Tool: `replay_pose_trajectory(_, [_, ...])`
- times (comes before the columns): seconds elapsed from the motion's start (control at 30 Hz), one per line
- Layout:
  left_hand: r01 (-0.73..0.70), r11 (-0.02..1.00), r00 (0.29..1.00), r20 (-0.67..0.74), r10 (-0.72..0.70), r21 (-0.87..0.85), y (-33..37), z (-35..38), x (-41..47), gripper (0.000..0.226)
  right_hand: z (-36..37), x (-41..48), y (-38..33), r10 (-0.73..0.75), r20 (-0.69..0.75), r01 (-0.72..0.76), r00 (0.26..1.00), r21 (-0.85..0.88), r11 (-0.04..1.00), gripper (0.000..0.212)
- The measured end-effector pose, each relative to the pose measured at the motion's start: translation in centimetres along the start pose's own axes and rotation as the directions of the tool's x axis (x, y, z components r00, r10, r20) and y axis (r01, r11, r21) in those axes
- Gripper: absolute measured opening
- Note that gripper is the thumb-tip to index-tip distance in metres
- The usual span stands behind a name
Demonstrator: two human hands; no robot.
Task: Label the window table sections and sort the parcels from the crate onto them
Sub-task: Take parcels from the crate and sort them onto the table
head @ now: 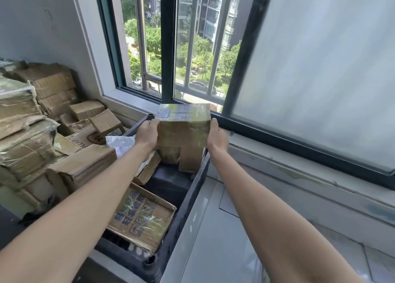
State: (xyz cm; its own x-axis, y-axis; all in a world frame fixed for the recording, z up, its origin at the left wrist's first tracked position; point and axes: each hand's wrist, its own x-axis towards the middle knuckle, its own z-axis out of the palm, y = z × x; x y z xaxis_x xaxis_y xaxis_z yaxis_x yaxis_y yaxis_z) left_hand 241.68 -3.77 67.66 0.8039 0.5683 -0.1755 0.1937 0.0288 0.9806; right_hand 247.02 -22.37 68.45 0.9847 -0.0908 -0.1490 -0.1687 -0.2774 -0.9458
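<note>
We hold one parcel [183, 133] between both hands, lifted above the far end of the black crate [192, 188], just in front of the window [192, 47] frame.

Parcel: brown cardboard box wrapped in glossy clear tape with a yellow-green tint. The top face tilts toward us and carries a white shipping label [171, 112], print too blurred to read. The bottom flaps hang loose and ragged, with a gap between them.

Left hand [147, 133] clamps the left side, thumb on the near top edge. Right hand [217, 136] clamps the right side, thumb up along that edge. The other fingers go round the far faces, out of sight, so we can't tell whether they're spread or together.

In the crate below: a small taped box [147, 169] leaning by the left wall, and a flat box with blue print [141, 216] nearer to us, tilted.

Left of the crate: a white mailer bag [120, 142] and a stack of battered, taped cartons [32, 122].

Right of the crate, just beside its wall: the pale glossy table top [213, 229], running under a frosted pane [320, 69].
</note>
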Motion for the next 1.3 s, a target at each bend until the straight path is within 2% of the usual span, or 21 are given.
replay_pose_trajectory(0.1, [-0.008, 1.000, 1.000, -0.014, 0.008, -0.007, 0.1, 0.0, -1.3, 0.063, -0.9, -1.1, -0.1, 0.023, 0.026, -0.024, 0.999, 0.061, 0.998, 0.071])
replay_pose_trajectory(0.17, [-0.041, 0.999, 0.999, -0.025, 0.041, 0.013, 0.1, 0.0, -2.2, 0.055, -1.6, -1.7, 0.1, 0.041, 0.055, -0.045, 0.998, 0.078, 0.996, 0.070])
replay_pose_trajectory(0.23, [-0.073, 0.997, 0.997, -0.020, 0.074, 0.010, 0.0, 0.2, -2.7, 0.046, -2.3, -2.2, 0.5, 0.033, 0.057, -0.038, 0.998, 0.095, 0.995, 0.056])
replay_pose_trajectory(0.4, [-0.150, 0.988, 0.984, 0.097, 0.152, -0.031, 0.9, 1.4, -4.9, 0.039, -5.3, -3.0, 2.1, 0.000, 0.067, -0.015, 0.998, 0.223, 0.975, 0.051])
replay_pose_trajectory(0.5, [-0.221, 0.975, 0.963, 0.151, 0.224, -0.039, 1.6, 2.8, -6.3, 0.031, -7.8, -3.4, 3.3, 0.041, 0.126, -0.086, 0.991, 0.377, 0.922, 0.057])
replay_pose_trajectory(0.57, [-0.228, 0.973, 0.953, 0.194, 0.231, -0.040, 2.1, 4.2, -7.0, 0.040, -9.5, -3.6, 3.8, 0.072, 0.152, -0.134, 0.986, 0.454, 0.881, 0.066])
replay_pose_trajectory(0.67, [-0.206, 0.978, 0.942, 0.261, 0.210, -0.046, 2.3, 6.7, -7.9, 0.050, -12.3, -3.9, 3.7, 0.068, 0.137, -0.127, 0.988, 0.482, 0.867, 0.075])
replay_pose_trajectory(0.83, [-0.134, 0.986, 0.914, 0.371, 0.162, -0.099, 1.3, 9.5, -9.7, 0.061, -18.3, -3.9, 4.0, 0.002, 0.135, -0.064, 0.991, 0.455, 0.888, 0.075])
replay_pose_trajectory(0.9, [-0.080, 0.994, 0.862, 0.496, 0.106, -0.073, 0.5, 10.0, -9.9, 0.066, -20.7, -3.6, 4.6, -0.012, 0.129, -0.040, 0.992, 0.393, 0.919, 0.073])
replay_pose_trajectory(0.97, [-0.082, 0.996, 0.769, 0.638, 0.046, 0.027, -0.3, 10.5, -10.4, 0.063, -22.8, -3.4, 5.2, -0.035, 0.133, -0.011, 0.990, 0.330, 0.944, 0.070])
replay_pose_trajectory(1.03, [-0.085, 0.989, 0.712, 0.702, -0.023, 0.119, -1.0, 11.2, -11.2, 0.062, -24.4, -3.3, 5.5, -0.056, 0.145, 0.016, 0.988, 0.264, 0.964, 0.068])
replay_pose_trajectory(1.13, [-0.049, 0.987, 0.743, 0.665, -0.067, 0.155, -1.6, 12.5, -12.2, 0.080, -26.2, -3.0, 5.6, -0.065, 0.144, 0.038, 0.987, 0.182, 0.983, 0.067])
replay_pose_trajectory(1.2, [-0.022, 0.989, 0.728, 0.681, -0.083, 0.144, -1.8, 13.3, -12.4, 0.082, -27.0, -3.0, 5.4, -0.079, 0.157, 0.058, 0.984, 0.131, 0.990, 0.065])
replay_pose_trajectory(1.23, [-0.014, 0.990, 0.691, 0.717, -0.093, 0.142, -1.8, 13.7, -12.5, 0.077, -27.3, -3.1, 5.2, -0.093, 0.170, 0.077, 0.981, 0.103, 0.992, 0.063])
replay_pose_trajectory(1.3, [-0.009, 0.986, 0.560, 0.818, -0.134, 0.167, -1.4, 14.3, -12.7, 0.070, -27.7, -3.1, 5.0, -0.115, 0.212, 0.107, 0.971, 0.046, 0.993, 0.060])
